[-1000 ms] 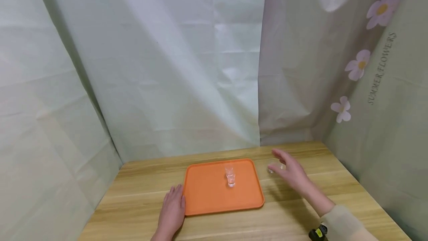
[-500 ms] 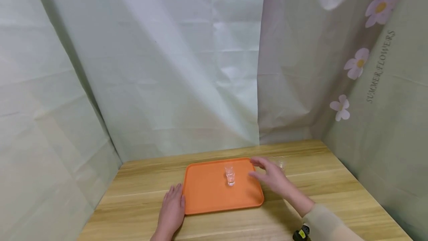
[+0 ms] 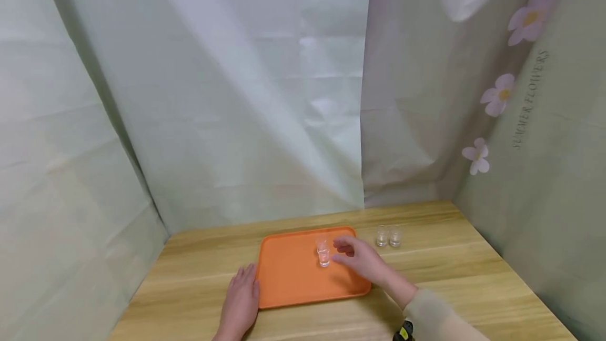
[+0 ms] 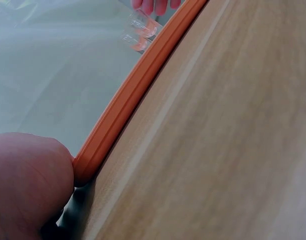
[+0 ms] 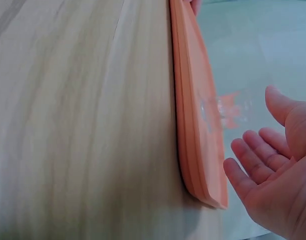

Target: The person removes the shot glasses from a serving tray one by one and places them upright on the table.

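Orange tray (image 3: 286, 280) is carrying two clear cups (image 3: 324, 260), likely light, stiff, slippery, maybe fragile, best pinched by side walls; right hand (image 3: 363, 263) is hovering just beside them, grip released, holding nothing; left hand (image 3: 240, 301) is touching tray's left edge, grip released too

Left hand (image 3: 240, 301) against the left edge of a rectangular orange tray (image 3: 289, 288), right hand (image 3: 362, 262) just beside small transparent cups (image 3: 324, 259) on it, two more transparent cups (image 3: 382, 238) farther right, light wood-grain table (image 3: 199, 267)

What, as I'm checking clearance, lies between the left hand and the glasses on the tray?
Only the orange tray: its rim and bare floor, in the head view.
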`<state>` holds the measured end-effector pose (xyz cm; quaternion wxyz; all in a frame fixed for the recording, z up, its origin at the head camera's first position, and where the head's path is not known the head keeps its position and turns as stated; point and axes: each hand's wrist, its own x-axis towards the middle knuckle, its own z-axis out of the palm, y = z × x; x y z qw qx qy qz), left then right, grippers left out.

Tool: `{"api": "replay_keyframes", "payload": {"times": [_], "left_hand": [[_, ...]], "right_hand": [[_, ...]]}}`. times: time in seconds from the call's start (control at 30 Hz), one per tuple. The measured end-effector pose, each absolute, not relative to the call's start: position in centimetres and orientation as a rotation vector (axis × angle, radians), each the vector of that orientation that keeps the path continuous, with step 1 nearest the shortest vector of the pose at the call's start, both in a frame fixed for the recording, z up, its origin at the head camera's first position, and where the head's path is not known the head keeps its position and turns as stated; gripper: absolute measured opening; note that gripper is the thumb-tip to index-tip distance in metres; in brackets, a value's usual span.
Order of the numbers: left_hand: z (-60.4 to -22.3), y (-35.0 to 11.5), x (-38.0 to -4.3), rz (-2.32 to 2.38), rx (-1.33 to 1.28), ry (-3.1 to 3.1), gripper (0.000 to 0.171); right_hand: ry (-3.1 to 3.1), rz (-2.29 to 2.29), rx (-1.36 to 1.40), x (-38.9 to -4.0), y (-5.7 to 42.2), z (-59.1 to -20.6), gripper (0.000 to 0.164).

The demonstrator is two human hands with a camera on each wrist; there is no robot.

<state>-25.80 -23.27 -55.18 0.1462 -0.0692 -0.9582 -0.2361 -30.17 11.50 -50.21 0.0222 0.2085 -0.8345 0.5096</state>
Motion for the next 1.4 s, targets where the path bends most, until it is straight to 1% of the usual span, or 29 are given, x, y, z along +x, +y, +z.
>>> {"api": "replay_keyframes", "payload": {"times": [0.23,0.43,0.97,1.2,1.4], "left_hand": [[-55.4,-23.6,-25.7,-0.671,-0.187,-2.765,0.044],[-55.5,-23.5,-25.7,-0.715,-0.177,-2.757,0.044],[-55.6,-23.5,-25.7,-0.693,-0.192,-2.744,0.043],[-55.5,-23.5,-25.6,-0.685,-0.195,-2.746,0.044],[-55.6,-23.5,-25.6,-0.679,-0.193,-2.758,0.044]], "right_hand": [[-2.592,1.654,0.571,-30.5,9.8,-51.5,0.046],[-2.565,1.706,0.511,-30.7,8.9,-51.9,0.039],[-2.605,1.621,0.403,-30.9,7.3,-52.0,0.028],[-2.604,1.589,0.442,-30.9,7.4,-52.2,0.025],[-2.609,1.566,0.489,-30.0,8.3,-52.1,0.023]]}}
